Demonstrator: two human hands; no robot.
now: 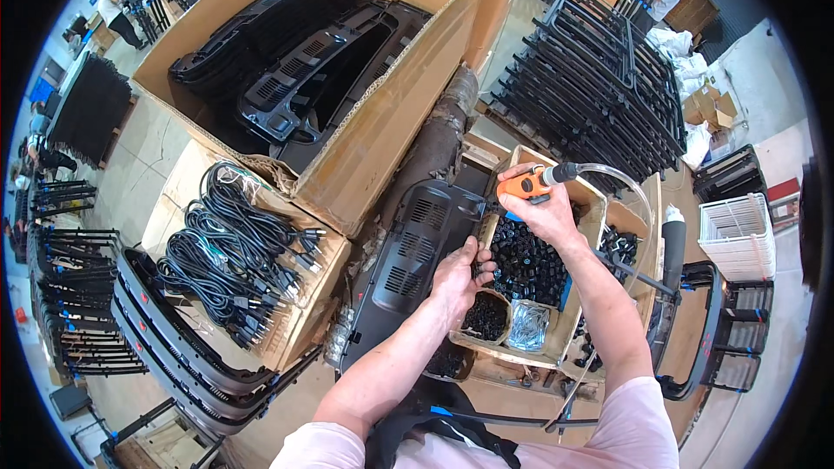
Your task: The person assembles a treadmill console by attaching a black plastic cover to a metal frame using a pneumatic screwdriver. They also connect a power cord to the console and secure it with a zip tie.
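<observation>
My right hand point(543, 213) is wrapped round an orange-and-black power screwdriver point(524, 185), with a clear hose point(618, 172) running from its black end. It hovers over the far end of a parts box, just right of a long black plastic cover point(414, 247) with vent slots. Beside the cover's right edge, my left hand point(459, 276) has its fingers curled with the thumb up. Whatever is in those fingers is too small or hidden to make out. Below my right hand lie many small black plastic parts point(528, 260).
A round tub of dark screws point(486, 316) and a clear bag point(527, 325) sit in the parts box point(556, 349). Coiled black power cords point(234, 252) lie on a carton at left. A large carton point(408, 113) holds more black covers. Stacked black frames point(599, 78) stand behind.
</observation>
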